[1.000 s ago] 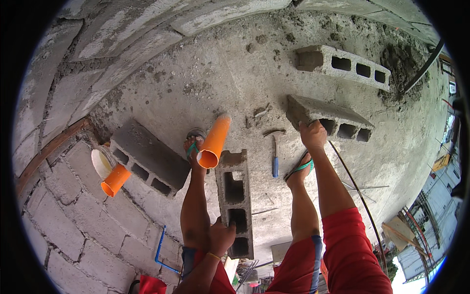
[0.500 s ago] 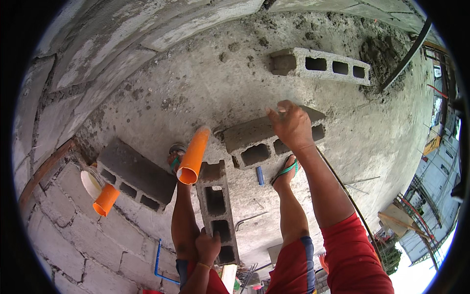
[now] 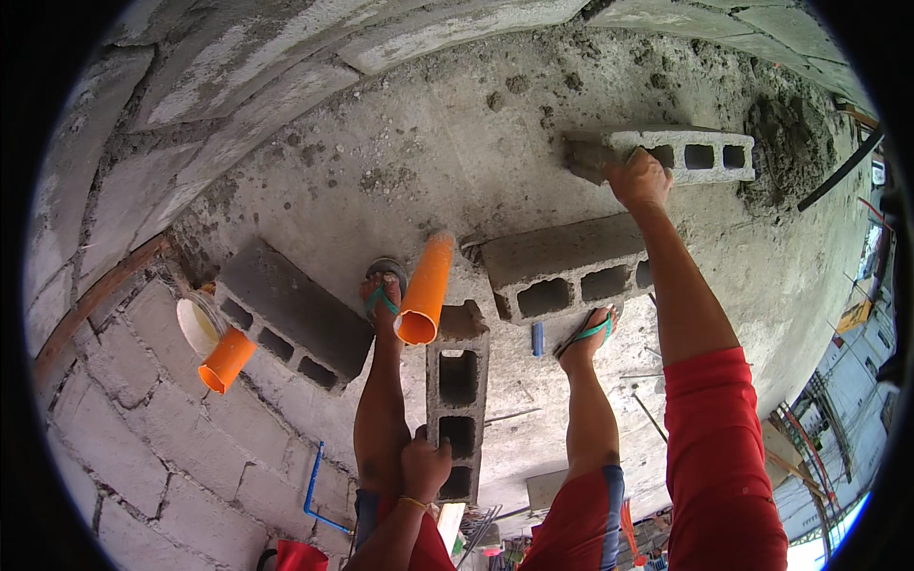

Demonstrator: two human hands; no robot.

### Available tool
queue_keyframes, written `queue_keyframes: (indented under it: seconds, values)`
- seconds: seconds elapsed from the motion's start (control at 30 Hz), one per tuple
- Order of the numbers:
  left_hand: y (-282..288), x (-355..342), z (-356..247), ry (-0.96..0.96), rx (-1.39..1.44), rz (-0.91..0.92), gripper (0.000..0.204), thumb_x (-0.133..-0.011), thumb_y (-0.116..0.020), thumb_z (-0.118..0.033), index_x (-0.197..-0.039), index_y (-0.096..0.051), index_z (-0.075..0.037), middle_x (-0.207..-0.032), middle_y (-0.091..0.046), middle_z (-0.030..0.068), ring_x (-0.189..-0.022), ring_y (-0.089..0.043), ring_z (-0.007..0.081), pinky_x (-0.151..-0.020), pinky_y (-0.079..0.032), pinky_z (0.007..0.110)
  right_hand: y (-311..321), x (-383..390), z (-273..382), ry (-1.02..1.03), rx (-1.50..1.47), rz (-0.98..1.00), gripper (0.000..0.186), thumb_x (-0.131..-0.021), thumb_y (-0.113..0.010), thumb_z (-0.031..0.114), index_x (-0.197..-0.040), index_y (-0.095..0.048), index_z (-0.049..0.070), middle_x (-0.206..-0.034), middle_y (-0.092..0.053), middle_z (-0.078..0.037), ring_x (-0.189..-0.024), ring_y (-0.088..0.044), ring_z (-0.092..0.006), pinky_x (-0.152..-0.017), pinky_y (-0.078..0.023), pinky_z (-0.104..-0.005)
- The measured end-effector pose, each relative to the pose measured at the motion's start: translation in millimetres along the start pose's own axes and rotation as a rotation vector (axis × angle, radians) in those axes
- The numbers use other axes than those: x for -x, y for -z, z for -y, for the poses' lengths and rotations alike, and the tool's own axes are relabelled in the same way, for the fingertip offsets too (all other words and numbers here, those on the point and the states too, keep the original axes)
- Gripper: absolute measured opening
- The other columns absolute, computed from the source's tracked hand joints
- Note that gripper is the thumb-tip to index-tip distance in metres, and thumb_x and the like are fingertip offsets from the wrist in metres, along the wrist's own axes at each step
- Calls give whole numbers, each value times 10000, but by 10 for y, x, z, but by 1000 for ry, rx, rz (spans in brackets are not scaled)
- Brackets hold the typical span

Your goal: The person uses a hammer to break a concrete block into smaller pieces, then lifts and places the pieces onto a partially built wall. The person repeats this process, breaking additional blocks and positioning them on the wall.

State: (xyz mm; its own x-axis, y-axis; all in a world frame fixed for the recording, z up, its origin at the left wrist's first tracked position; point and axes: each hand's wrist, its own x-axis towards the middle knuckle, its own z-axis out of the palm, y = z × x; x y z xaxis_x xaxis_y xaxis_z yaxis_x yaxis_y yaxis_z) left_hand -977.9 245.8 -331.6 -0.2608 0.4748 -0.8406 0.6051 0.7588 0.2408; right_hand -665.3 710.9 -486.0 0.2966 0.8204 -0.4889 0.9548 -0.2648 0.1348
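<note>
Low in front of me, my left hand [image 3: 426, 466] is closed around the wall of a grey hollow concrete block [image 3: 457, 411], its cavities facing up. My right hand [image 3: 640, 176] reaches far forward, fingers hooked at the left cavity of a lighter concrete block [image 3: 700, 175] near the wall. The hidden fingertips seem to grip that block's edge. Between the two hands another concrete block [image 3: 562, 247] lies on the floor near my right foot. A fourth, darker block [image 3: 295, 309] rests to the left of my left foot.
An orange pipe [image 3: 427, 290] stands up beside my left foot; a shorter orange pipe [image 3: 227, 362] is farther left. A small blue pipe piece [image 3: 538, 340] lies near my right sandal. Wet mortar [image 3: 790, 152] is heaped at the far right. A block wall [image 3: 162, 428] runs along the left.
My right hand has moved forward from above the middle block to the far block and closed at its cavity. My left hand keeps its hold. The whole view has shifted somewhat.
</note>
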Motion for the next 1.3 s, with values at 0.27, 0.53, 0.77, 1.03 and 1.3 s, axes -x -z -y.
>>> queue_keyframes:
  seconds: [0.27,0.53,0.77,1.03,1.3]
  values:
    - [186,164,-267,64,-134,100,373,-851,-720,-281,-968,-657,68,-749,-695,264,-779,-705,460,-697,-574,527,-390,1200,918,249,-188,184,421,-860,-671,341,-1112,-672,3,-1091,-724,-175,-1267,-555,-319,-1216,-200,-588]
    - [475,755,-740,-148,-172,65,266,-873,-698,-233,-849,-658,29,-648,-637,238,-689,-681,451,-625,-555,532,-324,1852,-1,248,-831,-30,527,-953,-657,436,-1279,-654,22,-1275,-662,-214,-1316,-546,-355,-1097,-429,-468]
    - [1044,1440,-1606,-317,-372,127,249,-867,-708,-226,-788,-672,7,-710,-656,225,-648,-676,431,-618,-545,508,-419,3735,-826,-370,-1442,1112,767,-1044,-398,649,-1485,-496,29,-1444,-591,-154,-1248,-579,-314,-1082,-430,-457]
    - [1956,2767,-2907,-409,0,-42,254,-855,-699,-151,-1049,-704,13,-935,-760,142,-877,-734,265,-827,-547,363,1093,3907,-955,-11,-2435,1304,1004,-867,-584,789,-1594,-368,130,-1591,-444,-147,-1434,-433,-355,-1193,-323,-523]
    - [3754,5116,-3612,-620,119,-115,257,-819,-662,-33,-1045,-707,80,-983,-760,72,-883,-678,139,-799,-534,308,3648,4680,-1296,878,-2215,1096,941,-899,-743,535,-1567,-352,1,-1519,-491,-174,-1434,-429,-311,-1185,-330,-466]
